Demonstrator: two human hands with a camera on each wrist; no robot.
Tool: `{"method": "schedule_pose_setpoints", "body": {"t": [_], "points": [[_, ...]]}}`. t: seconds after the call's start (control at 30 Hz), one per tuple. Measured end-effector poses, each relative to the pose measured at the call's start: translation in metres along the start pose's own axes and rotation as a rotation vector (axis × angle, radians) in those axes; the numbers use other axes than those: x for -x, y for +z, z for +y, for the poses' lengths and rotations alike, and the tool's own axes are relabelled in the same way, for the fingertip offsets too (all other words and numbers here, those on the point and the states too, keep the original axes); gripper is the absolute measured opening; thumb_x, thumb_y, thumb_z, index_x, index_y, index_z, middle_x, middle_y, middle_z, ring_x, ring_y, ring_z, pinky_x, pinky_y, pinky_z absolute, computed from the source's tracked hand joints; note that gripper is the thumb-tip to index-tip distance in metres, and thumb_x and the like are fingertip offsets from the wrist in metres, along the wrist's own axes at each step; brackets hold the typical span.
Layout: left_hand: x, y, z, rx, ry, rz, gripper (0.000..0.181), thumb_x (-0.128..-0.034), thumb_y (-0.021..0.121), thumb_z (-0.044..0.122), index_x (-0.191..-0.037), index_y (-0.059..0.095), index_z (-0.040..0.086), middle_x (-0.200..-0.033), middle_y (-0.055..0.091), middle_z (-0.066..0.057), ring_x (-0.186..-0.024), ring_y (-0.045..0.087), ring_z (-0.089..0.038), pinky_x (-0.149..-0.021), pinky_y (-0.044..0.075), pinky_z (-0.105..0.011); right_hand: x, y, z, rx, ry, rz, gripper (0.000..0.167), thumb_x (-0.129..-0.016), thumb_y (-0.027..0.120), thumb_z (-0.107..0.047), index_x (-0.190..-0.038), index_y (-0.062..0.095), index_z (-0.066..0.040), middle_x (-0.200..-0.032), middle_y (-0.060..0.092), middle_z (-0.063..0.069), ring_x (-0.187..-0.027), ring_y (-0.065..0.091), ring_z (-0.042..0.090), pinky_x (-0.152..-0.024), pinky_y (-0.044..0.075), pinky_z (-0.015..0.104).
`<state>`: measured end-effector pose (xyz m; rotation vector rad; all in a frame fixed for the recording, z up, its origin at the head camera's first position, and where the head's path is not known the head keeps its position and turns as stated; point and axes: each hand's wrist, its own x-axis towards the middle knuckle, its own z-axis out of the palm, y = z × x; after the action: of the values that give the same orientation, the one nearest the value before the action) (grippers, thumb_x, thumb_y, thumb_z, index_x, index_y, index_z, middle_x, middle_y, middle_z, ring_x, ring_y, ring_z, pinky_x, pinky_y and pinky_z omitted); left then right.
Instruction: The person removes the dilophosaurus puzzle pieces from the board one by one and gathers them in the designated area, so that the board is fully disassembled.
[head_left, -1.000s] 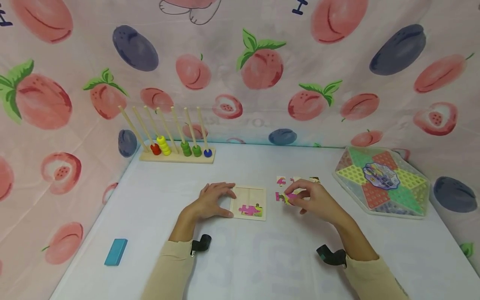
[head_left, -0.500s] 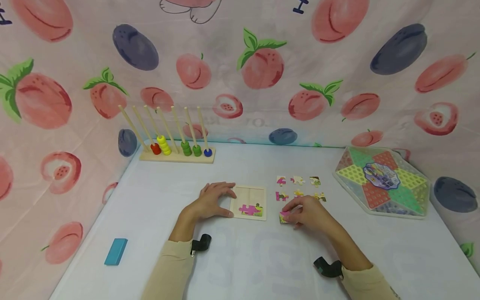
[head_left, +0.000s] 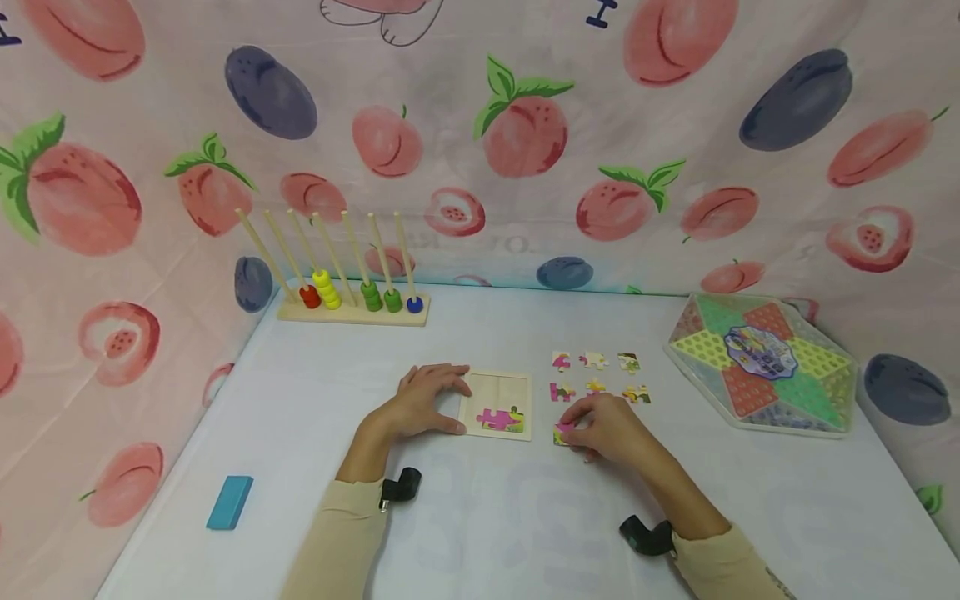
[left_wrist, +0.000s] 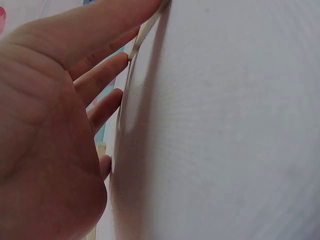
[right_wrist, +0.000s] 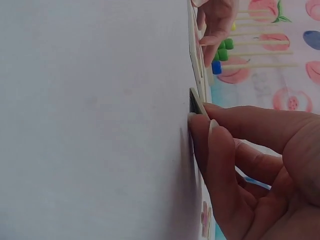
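Observation:
Between the thumb and fingertips of my right hand point(head_left: 606, 429) is a pink and green jigsaw puzzle piece point(head_left: 560, 434). In the right wrist view this piece point(right_wrist: 198, 103) is tilted, its edge pinched close to the white tabletop. My left hand point(head_left: 422, 402) rests at the left side of a square wooden puzzle tray point(head_left: 497, 387), its thumb and fingers spread along the edge. Joined pink and yellow-green pieces point(head_left: 501, 420) lie in the tray's lower right. In the left wrist view, the fingers point(left_wrist: 102, 80) of that hand are mostly straight, and the thumb reaches the tray's rim.
Two rows of loose puzzle pieces point(head_left: 593, 360) lie right of the tray. A bead-and-peg counting rack point(head_left: 352, 314) stands at the back left. A hexagonal game box point(head_left: 765, 367) lies at the right, a blue block point(head_left: 229, 502) at the left. A patterned cloth rises behind.
My right hand has taken a puzzle piece from the loose ones, drawn it toward me, then moved slightly left toward the tray. The left hand has stayed in place.

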<state>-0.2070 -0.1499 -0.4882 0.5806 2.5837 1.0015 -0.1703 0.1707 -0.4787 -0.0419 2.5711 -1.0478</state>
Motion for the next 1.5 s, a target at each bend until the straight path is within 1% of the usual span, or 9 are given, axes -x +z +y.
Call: {"method": "schedule_pose_setpoints", "body": {"t": [0.27, 0.5, 0.53, 0.67, 0.77, 0.93, 1.07, 1.27, 1.5], "points": [[-0.001, 0.001, -0.001, 0.019, -0.012, 0.002, 0.042, -0.0769, 0.09, 0.022, -0.114, 0.071, 0.022, -0.162, 0.045, -0.001, -0.157, 0.027, -0.031, -0.127, 0.0, -0.064, -0.001, 0.0, -0.002, 0.029, 0.007, -0.019, 0.017, -0.085, 0.082, -0.018, -0.1, 0.077, -0.012, -0.073, 0.068, 0.001, -0.05, 0.056, 0.016, -0.051, 0.047, 0.025], [0.0, -0.001, -0.001, 0.014, -0.018, 0.001, 0.041, -0.0765, 0.09, 0.022, -0.113, 0.071, 0.022, -0.162, 0.046, -0.001, -0.156, 0.028, -0.032, -0.127, 0.0, -0.065, -0.003, -0.001, -0.001, 0.118, -0.055, 0.008, 0.016, -0.082, 0.085, -0.017, -0.097, 0.079, -0.015, -0.092, 0.072, -0.001, -0.08, 0.055, 0.015, -0.066, 0.047, 0.025], [0.001, -0.001, 0.0, 0.014, -0.019, 0.001, 0.041, -0.0765, 0.09, 0.022, -0.113, 0.071, 0.022, -0.162, 0.046, -0.001, -0.156, 0.028, -0.032, -0.127, 0.0, -0.065, -0.003, 0.0, -0.002, 0.129, -0.062, 0.012, 0.016, -0.082, 0.085, -0.017, -0.096, 0.079, -0.015, -0.092, 0.073, -0.002, -0.081, 0.055, 0.015, -0.068, 0.047, 0.025], [0.0, -0.001, 0.001, 0.017, -0.019, 0.001, 0.041, -0.0767, 0.09, 0.022, -0.113, 0.07, 0.022, -0.162, 0.045, -0.002, -0.156, 0.028, -0.032, -0.127, 0.0, -0.065, -0.002, -0.001, -0.002, 0.168, -0.085, 0.028, 0.015, -0.081, 0.086, -0.018, -0.095, 0.08, -0.016, -0.09, 0.072, -0.003, -0.083, 0.055, 0.014, -0.071, 0.046, 0.026], [0.0, 0.0, 0.001, 0.019, -0.017, 0.002, 0.041, -0.0768, 0.09, 0.022, -0.113, 0.07, 0.022, -0.162, 0.045, -0.001, -0.156, 0.028, -0.031, -0.127, 0.0, -0.065, -0.001, -0.001, -0.002, 0.183, -0.096, 0.035, 0.015, -0.081, 0.086, -0.018, -0.094, 0.079, -0.016, -0.089, 0.072, -0.003, -0.082, 0.055, 0.014, -0.071, 0.046, 0.027], [0.0, 0.0, 0.0, 0.018, -0.012, 0.002, 0.041, -0.0769, 0.09, 0.023, -0.113, 0.07, 0.023, -0.162, 0.045, -0.001, -0.156, 0.027, -0.031, -0.127, 0.0, -0.065, 0.001, -0.001, -0.002, 0.182, -0.085, 0.031, 0.016, -0.082, 0.086, -0.018, -0.096, 0.079, -0.016, -0.088, 0.07, -0.002, -0.08, 0.054, 0.015, -0.069, 0.045, 0.027], [0.0, 0.0, 0.001, 0.015, -0.013, 0.0, 0.041, -0.0771, 0.09, 0.023, -0.114, 0.07, 0.023, -0.162, 0.045, -0.001, -0.157, 0.027, -0.031, -0.127, 0.0, -0.064, 0.0, 0.0, -0.001, 0.174, -0.085, 0.02, 0.015, -0.083, 0.084, -0.015, -0.096, 0.077, -0.017, -0.087, 0.068, -0.002, -0.078, 0.053, 0.015, -0.067, 0.045, 0.026], [0.0, -0.001, 0.001, 0.01, -0.012, 0.002, 0.041, -0.077, 0.09, 0.023, -0.113, 0.07, 0.023, -0.162, 0.045, -0.001, -0.157, 0.027, -0.031, -0.127, 0.0, -0.065, -0.001, -0.001, -0.003, 0.188, -0.119, 0.014, 0.02, -0.082, 0.084, -0.013, -0.097, 0.072, -0.019, -0.085, 0.064, -0.003, -0.078, 0.053, 0.013, -0.066, 0.044, 0.023], [-0.001, 0.001, 0.0, 0.009, 0.0, -0.001, 0.042, -0.0771, 0.09, 0.023, -0.114, 0.07, 0.023, -0.162, 0.045, -0.001, -0.156, 0.028, -0.031, -0.127, 0.001, -0.066, -0.003, -0.002, -0.011, 0.19, -0.133, 0.007, 0.025, -0.079, 0.084, -0.008, -0.098, 0.071, -0.018, -0.086, 0.062, -0.002, -0.078, 0.052, 0.014, -0.066, 0.043, 0.025]]}}
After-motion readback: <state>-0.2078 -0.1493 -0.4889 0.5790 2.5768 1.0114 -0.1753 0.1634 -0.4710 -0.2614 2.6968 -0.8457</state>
